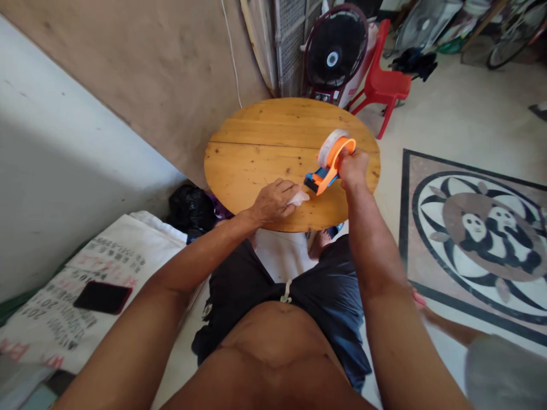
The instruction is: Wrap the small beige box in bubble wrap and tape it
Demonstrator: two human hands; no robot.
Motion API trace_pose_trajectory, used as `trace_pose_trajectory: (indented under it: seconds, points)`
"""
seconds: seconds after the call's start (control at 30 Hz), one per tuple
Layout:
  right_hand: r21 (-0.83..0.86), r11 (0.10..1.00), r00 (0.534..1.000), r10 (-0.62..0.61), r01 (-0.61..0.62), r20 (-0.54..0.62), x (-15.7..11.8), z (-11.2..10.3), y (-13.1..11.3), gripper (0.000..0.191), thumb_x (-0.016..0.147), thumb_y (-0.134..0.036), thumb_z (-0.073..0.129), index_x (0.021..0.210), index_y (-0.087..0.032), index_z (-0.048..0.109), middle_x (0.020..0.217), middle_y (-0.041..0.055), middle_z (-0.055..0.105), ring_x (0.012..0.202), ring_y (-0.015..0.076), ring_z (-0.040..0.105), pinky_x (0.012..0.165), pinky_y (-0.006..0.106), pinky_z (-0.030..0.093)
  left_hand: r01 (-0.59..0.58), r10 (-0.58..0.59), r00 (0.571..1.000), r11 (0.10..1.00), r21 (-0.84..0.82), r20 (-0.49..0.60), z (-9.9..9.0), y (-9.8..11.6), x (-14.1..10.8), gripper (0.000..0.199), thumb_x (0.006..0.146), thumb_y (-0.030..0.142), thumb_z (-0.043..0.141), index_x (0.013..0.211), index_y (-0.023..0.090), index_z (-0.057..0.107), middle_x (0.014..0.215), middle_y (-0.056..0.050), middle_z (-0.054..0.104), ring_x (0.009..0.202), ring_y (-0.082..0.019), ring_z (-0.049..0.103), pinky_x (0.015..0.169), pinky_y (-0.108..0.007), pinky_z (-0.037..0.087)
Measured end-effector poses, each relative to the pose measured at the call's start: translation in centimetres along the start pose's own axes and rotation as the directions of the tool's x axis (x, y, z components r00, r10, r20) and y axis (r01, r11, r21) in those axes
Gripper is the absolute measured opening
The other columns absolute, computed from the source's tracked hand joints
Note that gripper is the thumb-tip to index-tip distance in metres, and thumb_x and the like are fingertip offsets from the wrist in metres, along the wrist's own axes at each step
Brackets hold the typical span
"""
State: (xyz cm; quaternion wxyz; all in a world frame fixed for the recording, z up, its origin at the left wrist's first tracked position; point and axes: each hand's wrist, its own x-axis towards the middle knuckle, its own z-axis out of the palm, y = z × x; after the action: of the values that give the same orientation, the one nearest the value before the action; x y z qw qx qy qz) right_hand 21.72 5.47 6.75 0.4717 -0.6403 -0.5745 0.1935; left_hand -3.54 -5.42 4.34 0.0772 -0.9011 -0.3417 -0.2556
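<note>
Over the front part of the round wooden table (265, 128), my left hand (276, 202) has its fingers closed on a small whitish, crumpled item (299, 198). My right hand (354, 169) grips an orange and blue tape dispenser (328, 173) by its handle, above the right side of the table. A wide roll of tape (332, 148) sits in the dispenser. Its dark front edge points down and left, close to the whitish item. Whether a strip of tape links the two is too small to tell.
Behind the table stand a dark round fan (335, 51) and a red chair (387, 85). A phone (103, 297) lies on white printed sacks (141, 245) at left, near a black bag (191, 208). Another person's leg (453, 327) shows at lower right.
</note>
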Motion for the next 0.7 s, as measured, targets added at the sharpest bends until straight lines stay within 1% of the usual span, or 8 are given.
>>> trace_pose_trajectory:
  seconds: [0.07, 0.13, 0.27, 0.37, 0.43, 0.47, 0.6, 0.7]
  points:
    - [0.141, 0.98, 0.99, 0.14, -0.137, -0.014, -0.6, 1.2, -0.2, 0.041, 0.094, -0.06, 0.055, 0.076, -0.024, 0.054, 0.064, 0.0002, 0.054, 0.071, 0.0193, 0.063, 0.055, 0.029, 0.051, 0.014, -0.014, 1.0, 1.0, -0.002, -0.015, 0.5, 0.2, -0.2, 0.052, 0.09, 0.032, 0.053, 0.137, 0.01, 0.06, 0.119, -0.016, 0.07, 0.109, -0.027, 0.064, 0.093, -0.041, 0.057]
    - [0.258, 0.938, 0.971, 0.24, -0.232, 0.002, -1.0, 2.3, 0.1, 0.036, 0.09, -0.056, 0.061, 0.074, -0.024, 0.053, 0.061, -0.0021, 0.052, 0.067, 0.0173, 0.061, 0.052, 0.027, 0.049, 0.036, -0.036, 0.999, 0.999, -0.005, -0.039, 0.7, 0.3, -0.4, 0.053, 0.09, 0.033, 0.052, 0.139, 0.011, 0.058, 0.122, -0.015, 0.07, 0.11, -0.027, 0.065, 0.094, -0.041, 0.057]
    - [0.408, 0.843, 0.932, 0.359, -0.351, 0.061, -1.4, 3.4, 0.8, 0.03, 0.087, -0.042, 0.066, 0.068, -0.025, 0.05, 0.058, -0.0046, 0.049, 0.057, 0.0139, 0.056, 0.049, 0.026, 0.048, 0.078, -0.08, 0.994, 0.996, -0.035, -0.074, 0.5, 0.3, -0.5, 0.054, 0.09, 0.032, 0.053, 0.14, 0.01, 0.056, 0.125, -0.018, 0.07, 0.113, -0.028, 0.066, 0.096, -0.044, 0.057]
    - [0.493, 0.748, 0.89, 0.429, -0.445, 0.152, -1.8, 3.4, 0.5, 0.026, 0.085, -0.032, 0.065, 0.066, -0.023, 0.049, 0.059, -0.0041, 0.052, 0.051, 0.0122, 0.053, 0.046, 0.026, 0.047, 0.074, -0.078, 0.993, 0.996, -0.045, -0.094, 0.2, 0.3, -0.3, 0.054, 0.089, 0.031, 0.054, 0.138, 0.01, 0.057, 0.124, -0.018, 0.07, 0.111, -0.029, 0.067, 0.096, -0.045, 0.057]
    - [0.525, 0.706, 0.876, 0.435, -0.476, 0.21, -2.0, 3.2, 0.1, 0.025, 0.084, -0.03, 0.065, 0.066, -0.023, 0.05, 0.061, -0.0032, 0.054, 0.049, 0.0121, 0.053, 0.045, 0.027, 0.048, 0.051, -0.055, 0.993, 0.998, -0.04, -0.106, 0.1, 0.2, -0.2, 0.053, 0.087, 0.029, 0.055, 0.136, 0.009, 0.058, 0.122, -0.017, 0.071, 0.109, -0.028, 0.067, 0.095, -0.044, 0.058]
    - [0.531, 0.701, 0.876, 0.427, -0.477, 0.222, -2.1, 3.0, 0.0, 0.025, 0.084, -0.03, 0.066, 0.066, -0.023, 0.05, 0.061, -0.003, 0.054, 0.048, 0.0122, 0.053, 0.044, 0.028, 0.048, 0.042, -0.046, 0.993, 0.998, -0.037, -0.108, 0.1, 0.2, -0.1, 0.053, 0.086, 0.028, 0.055, 0.135, 0.009, 0.059, 0.12, -0.017, 0.072, 0.107, -0.028, 0.067, 0.094, -0.044, 0.058]
    - [0.499, 0.753, 0.903, 0.375, -0.428, 0.208, -2.0, 2.5, 0.5, 0.031, 0.083, -0.033, 0.069, 0.063, -0.024, 0.048, 0.057, -0.0041, 0.05, 0.045, 0.0111, 0.048, 0.042, 0.027, 0.046, 0.044, -0.048, 0.993, 0.998, -0.038, -0.107, 0.0, -0.1, -0.3, 0.05, 0.084, 0.028, 0.056, 0.131, 0.012, 0.063, 0.115, -0.014, 0.073, 0.103, -0.027, 0.068, 0.091, -0.042, 0.059]
    - [0.485, 0.793, 0.93, 0.324, -0.368, 0.175, -1.6, 2.5, 1.5, 0.031, 0.082, -0.031, 0.071, 0.062, -0.023, 0.048, 0.057, -0.0049, 0.05, 0.048, 0.0101, 0.05, 0.045, 0.025, 0.047, 0.056, -0.063, 0.991, 0.997, -0.058, -0.117, -0.1, -0.3, -0.3, 0.045, 0.086, 0.03, 0.056, 0.127, 0.014, 0.065, 0.113, -0.012, 0.073, 0.103, -0.026, 0.067, 0.091, -0.041, 0.059]
